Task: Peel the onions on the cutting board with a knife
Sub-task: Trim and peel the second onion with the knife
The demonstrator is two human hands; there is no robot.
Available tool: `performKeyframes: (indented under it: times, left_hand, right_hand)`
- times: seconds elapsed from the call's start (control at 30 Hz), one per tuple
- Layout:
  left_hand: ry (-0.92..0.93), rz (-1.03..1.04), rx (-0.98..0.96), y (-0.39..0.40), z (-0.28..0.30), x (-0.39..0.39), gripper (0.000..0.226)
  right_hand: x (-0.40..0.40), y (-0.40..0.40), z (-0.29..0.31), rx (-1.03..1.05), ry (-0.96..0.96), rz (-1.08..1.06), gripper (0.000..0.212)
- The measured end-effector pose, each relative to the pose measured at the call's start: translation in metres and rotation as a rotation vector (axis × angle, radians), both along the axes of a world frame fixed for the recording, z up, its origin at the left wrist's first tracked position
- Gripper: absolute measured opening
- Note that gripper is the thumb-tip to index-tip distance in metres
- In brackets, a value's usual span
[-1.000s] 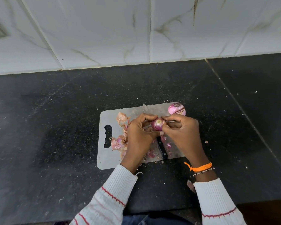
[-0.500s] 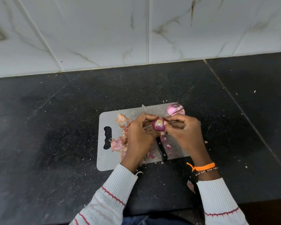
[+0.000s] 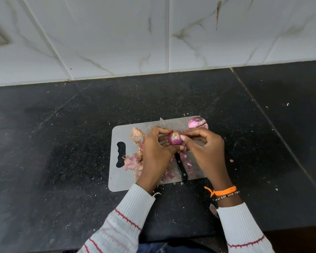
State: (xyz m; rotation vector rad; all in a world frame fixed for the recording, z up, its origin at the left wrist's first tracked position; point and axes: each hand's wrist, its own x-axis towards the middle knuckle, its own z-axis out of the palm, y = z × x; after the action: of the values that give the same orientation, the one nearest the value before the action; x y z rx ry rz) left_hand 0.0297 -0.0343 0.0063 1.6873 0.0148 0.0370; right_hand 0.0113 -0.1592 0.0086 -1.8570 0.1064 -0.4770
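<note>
Fingers of both the left hand (image 3: 156, 148) and right hand (image 3: 205, 147) curled around a small onion (image 3: 175, 138), held between them above the cutting board (image 3: 120, 132). Beneath lay the knife (image 3: 181, 167), untouched.

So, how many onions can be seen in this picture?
2. One onion is held between the left hand and the right hand above the cutting board. The second onion lies at the board's far right corner. The hands may hide others.

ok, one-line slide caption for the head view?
Both hands, left and right, hold a small purple onion above the grey plastic cutting board; black-handled knife lies unused.
</note>
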Motion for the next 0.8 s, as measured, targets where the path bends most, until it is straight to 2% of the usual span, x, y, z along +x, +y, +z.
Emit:
performKeyframes:
  times: [0.3,0.53,0.67,0.8]
  left_hand:
    - [-0.046,-0.001,0.073,-0.005,0.000,-0.003,0.046]
    - [0.124,-0.085,-0.267,-0.005,0.008,-0.006,0.044]
    - [0.171,-0.161,-0.358,-0.008,0.011,-0.007,0.044]
    - [0.276,-0.123,-0.447,-0.011,0.010,-0.005,0.028]
  right_hand:
    - [0.001,0.002,-0.002,-0.105,-0.066,-0.052,0.009]
    - [0.005,-0.013,-0.012,-0.111,-0.024,-0.093,0.010]
    - [0.006,-0.015,-0.009,-0.014,0.039,-0.067,0.023]
    - [0.003,-0.015,-0.008,0.015,0.075,0.003,0.023]
